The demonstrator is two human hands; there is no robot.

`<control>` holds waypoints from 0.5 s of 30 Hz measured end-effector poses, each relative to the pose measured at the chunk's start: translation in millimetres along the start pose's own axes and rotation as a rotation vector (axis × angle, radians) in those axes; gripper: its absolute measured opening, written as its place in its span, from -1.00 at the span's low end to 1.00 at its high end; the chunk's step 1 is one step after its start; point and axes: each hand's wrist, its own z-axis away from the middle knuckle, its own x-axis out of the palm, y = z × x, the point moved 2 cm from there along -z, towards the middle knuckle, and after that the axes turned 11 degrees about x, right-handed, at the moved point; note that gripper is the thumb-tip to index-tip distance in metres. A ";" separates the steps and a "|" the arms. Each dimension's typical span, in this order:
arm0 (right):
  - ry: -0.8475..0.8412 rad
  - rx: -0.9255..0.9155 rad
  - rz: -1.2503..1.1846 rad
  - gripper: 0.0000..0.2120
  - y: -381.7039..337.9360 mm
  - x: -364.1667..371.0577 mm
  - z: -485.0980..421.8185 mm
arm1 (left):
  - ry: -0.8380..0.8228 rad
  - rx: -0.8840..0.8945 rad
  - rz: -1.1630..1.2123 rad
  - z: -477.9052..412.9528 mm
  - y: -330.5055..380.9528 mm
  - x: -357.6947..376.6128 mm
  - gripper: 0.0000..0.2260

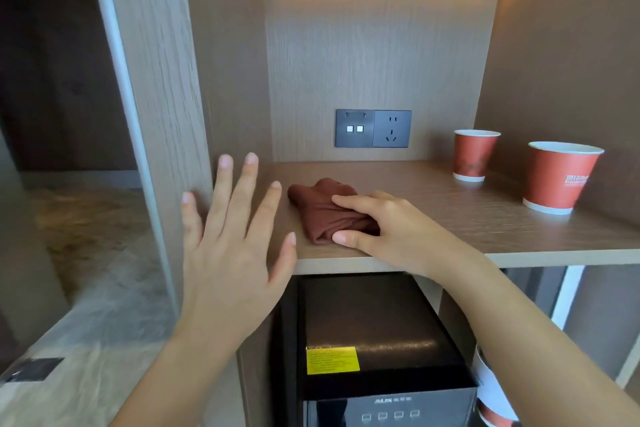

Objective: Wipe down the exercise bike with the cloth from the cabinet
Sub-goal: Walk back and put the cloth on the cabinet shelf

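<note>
Facing a wood-grained cabinet niche under a warm light strip, with a dark socket panel (373, 128) on the back wall. Reaching onto the shelf (450, 222) with the right hand (388, 229) and closing on the rust-brown cloth (320, 206), bunched near the shelf's front left. Draping fingers over its top and tucking the thumb in at the near edge, so holding the cloth in a narrow pinch rather than a full fist. Hovering the left hand (228, 243) just beside it, fingers spread wide and straight, gripping nothing and not touching the cloth.

Judging this as the pickup. Aiming, for a clean lift, at gathering the loose far folds into the palm first, to avoid trailing ends, then drawing straight back over the shelf lip. Keeping well apart from the two red paper cups (474, 156) (561, 177) standing to the right, light and probably easy to topple. Minding the black AUX appliance (374, 322) below while lowering the arm. Not seeing the exercise bike anywhere; most likely needing to turn away from the cabinet to find it.
</note>
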 end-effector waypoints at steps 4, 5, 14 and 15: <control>-0.056 -0.038 -0.061 -0.50 -14.3 3.9 -7.2 | -0.025 0.015 -0.065 2.6 -9.7 -0.9 -0.50; -0.055 -0.047 -0.051 -0.50 -18.0 5.6 -8.9 | -0.030 0.021 -0.071 3.0 -10.9 -0.8 -0.50; 0.002 -0.097 -0.027 -0.55 -53.8 29.1 -24.2 | -0.042 0.040 -0.090 6.9 -17.0 -1.1 -0.50; 0.010 -0.101 -0.021 -0.57 -57.3 31.2 -24.9 | -0.037 0.038 -0.087 6.8 -17.1 -1.3 -0.50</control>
